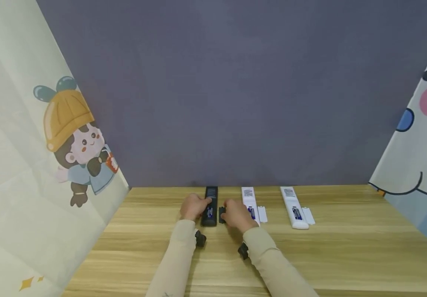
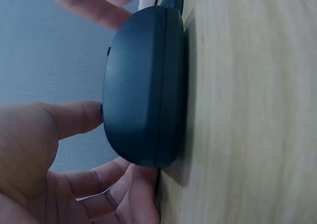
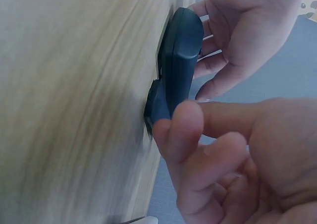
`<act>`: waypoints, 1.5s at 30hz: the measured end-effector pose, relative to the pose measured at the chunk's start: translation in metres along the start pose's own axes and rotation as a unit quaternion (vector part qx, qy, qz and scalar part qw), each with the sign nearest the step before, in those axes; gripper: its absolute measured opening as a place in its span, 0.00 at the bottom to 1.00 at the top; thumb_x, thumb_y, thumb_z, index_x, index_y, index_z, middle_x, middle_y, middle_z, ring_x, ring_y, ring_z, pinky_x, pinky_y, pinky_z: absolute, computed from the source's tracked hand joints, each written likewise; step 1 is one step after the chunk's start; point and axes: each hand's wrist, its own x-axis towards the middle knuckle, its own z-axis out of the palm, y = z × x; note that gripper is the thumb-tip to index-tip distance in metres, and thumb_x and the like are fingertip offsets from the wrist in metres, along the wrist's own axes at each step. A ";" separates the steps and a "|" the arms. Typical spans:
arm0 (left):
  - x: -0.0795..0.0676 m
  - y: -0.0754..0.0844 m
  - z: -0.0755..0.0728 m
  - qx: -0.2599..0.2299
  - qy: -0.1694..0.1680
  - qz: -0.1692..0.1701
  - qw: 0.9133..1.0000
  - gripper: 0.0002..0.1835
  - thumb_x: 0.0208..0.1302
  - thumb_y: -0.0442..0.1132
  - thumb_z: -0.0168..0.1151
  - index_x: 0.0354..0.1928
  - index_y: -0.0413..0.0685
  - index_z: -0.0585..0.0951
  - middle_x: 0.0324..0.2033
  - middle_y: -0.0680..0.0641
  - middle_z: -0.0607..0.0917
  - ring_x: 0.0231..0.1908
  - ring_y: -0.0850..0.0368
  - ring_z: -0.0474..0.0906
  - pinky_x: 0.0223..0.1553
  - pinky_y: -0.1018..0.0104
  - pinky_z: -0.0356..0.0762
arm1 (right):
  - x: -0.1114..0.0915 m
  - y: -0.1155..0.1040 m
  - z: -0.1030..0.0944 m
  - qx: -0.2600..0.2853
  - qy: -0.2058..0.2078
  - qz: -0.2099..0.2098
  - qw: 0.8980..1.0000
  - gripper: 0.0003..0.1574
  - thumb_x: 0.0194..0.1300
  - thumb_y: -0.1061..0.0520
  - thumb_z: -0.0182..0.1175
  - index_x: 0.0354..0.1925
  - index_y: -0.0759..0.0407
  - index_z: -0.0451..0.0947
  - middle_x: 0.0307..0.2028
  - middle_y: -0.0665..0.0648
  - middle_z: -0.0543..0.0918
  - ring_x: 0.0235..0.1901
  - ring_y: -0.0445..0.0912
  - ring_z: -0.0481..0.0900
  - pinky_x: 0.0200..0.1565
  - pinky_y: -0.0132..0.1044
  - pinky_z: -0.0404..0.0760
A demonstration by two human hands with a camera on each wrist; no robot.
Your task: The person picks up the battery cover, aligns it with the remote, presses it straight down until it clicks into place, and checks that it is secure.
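A black remote control (image 1: 209,221) lies face down on the wooden table, blue batteries showing in its uncovered compartment. My left hand (image 1: 193,207) holds it from the left, thumb on top and fingers along the side. In the left wrist view the remote's rounded end (image 2: 133,90) fills the middle, partly hiding the fingers behind. Just right of it is a black battery cover (image 1: 221,211), its near side against the remote in the right wrist view. My right hand (image 1: 237,215) pinches this cover (image 3: 157,105) with curled fingers and thumb, which hide part of it.
A white remote (image 1: 248,196) with its white cover (image 1: 262,214) lies right beside the right hand, which overlaps it. Farther right is a second white remote (image 1: 289,198), batteries showing, with its cover (image 1: 309,215) alongside. A grey wall (image 1: 250,103) rises behind the table.
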 end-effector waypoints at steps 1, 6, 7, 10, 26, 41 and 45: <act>0.000 0.001 0.000 0.001 0.001 0.000 1.000 0.18 0.63 0.55 0.70 0.28 0.47 0.85 0.18 0.50 0.81 0.15 0.57 0.73 0.17 0.66 0.66 | 0.001 0.000 0.000 -0.006 -0.001 0.000 1.000 0.27 0.66 0.58 0.68 0.60 0.68 0.78 0.28 0.57 0.88 0.21 0.45 0.82 0.50 0.49 0.84; 0.002 0.003 0.002 0.025 0.018 0.001 1.000 0.22 0.62 0.57 0.70 0.18 0.52 0.79 0.15 0.53 0.77 0.16 0.56 0.70 0.19 0.63 0.62 | 0.004 0.002 0.002 -0.020 -0.002 -0.003 1.000 0.28 0.65 0.58 0.69 0.61 0.69 0.77 0.33 0.61 0.90 0.26 0.49 0.86 0.53 0.49 0.84; 0.002 0.004 0.002 0.029 0.019 -0.002 0.999 0.23 0.62 0.57 0.70 0.17 0.52 0.77 0.16 0.53 0.76 0.17 0.56 0.70 0.20 0.63 0.62 | 0.004 0.002 0.003 -0.023 -0.002 -0.004 1.000 0.28 0.65 0.58 0.69 0.61 0.68 0.78 0.35 0.62 0.90 0.28 0.49 0.87 0.53 0.49 0.84; 0.003 0.007 0.002 0.045 0.025 -0.006 0.999 0.23 0.61 0.58 0.71 0.18 0.52 0.77 0.18 0.52 0.77 0.20 0.55 0.71 0.22 0.62 0.62 | 0.006 0.002 0.005 -0.035 0.008 -0.013 0.999 0.28 0.63 0.58 0.71 0.58 0.68 0.79 0.44 0.65 0.88 0.37 0.53 0.87 0.52 0.48 0.84; 0.000 0.016 0.005 0.068 0.038 -0.014 0.997 0.22 0.60 0.58 0.73 0.28 0.45 0.85 0.26 0.47 0.83 0.26 0.53 0.76 0.23 0.60 0.68 | 0.008 0.005 0.005 -0.055 -0.003 -0.019 0.998 0.29 0.65 0.55 0.71 0.59 0.69 0.78 0.52 0.68 0.86 0.51 0.58 0.85 0.54 0.51 0.83; 0.000 0.010 0.012 0.039 0.049 -0.043 0.997 0.21 0.57 0.57 0.76 0.31 0.45 0.85 0.27 0.47 0.85 0.26 0.53 0.77 0.23 0.61 0.68 | 0.006 0.005 0.011 -0.051 0.006 -0.013 0.999 0.28 0.62 0.56 0.73 0.56 0.67 0.75 0.43 0.66 0.86 0.43 0.56 0.86 0.46 0.49 0.85; -0.001 0.009 0.014 0.028 0.048 -0.048 0.997 0.21 0.58 0.56 0.75 0.34 0.44 0.85 0.27 0.46 0.85 0.26 0.53 0.78 0.24 0.61 0.69 | 0.005 0.005 0.013 -0.051 0.007 -0.015 0.999 0.29 0.62 0.57 0.72 0.56 0.67 0.75 0.42 0.66 0.86 0.43 0.57 0.86 0.46 0.49 0.85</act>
